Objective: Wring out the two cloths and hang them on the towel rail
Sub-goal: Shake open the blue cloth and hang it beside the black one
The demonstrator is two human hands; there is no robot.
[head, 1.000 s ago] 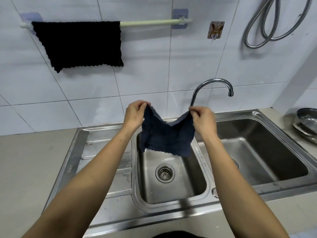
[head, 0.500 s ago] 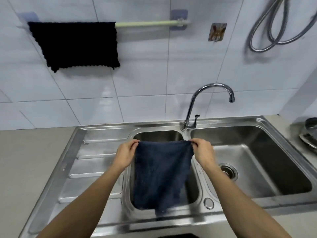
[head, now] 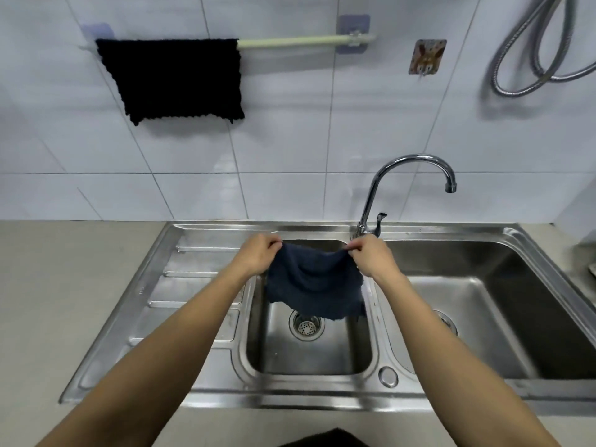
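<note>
A dark blue cloth [head: 314,287] hangs spread over the small middle sink basin [head: 309,356]. My left hand [head: 258,254] pinches its upper left corner and my right hand [head: 371,256] pinches its upper right corner. The top edge sags between them. A black cloth [head: 174,79] hangs on the left part of the pale green towel rail [head: 296,41] on the tiled wall. The right part of the rail is bare.
A curved chrome tap [head: 409,175] rises just behind my right hand. A larger basin [head: 503,304] lies to the right and a ribbed draining board [head: 193,285] to the left. A wall hook [head: 426,56] and a metal hose [head: 535,59] hang at upper right.
The cloth was shaken down and stretched flat, then lifted again; its top edge now sags and its lower edge clears the drain. Both hands keep their corners.
</note>
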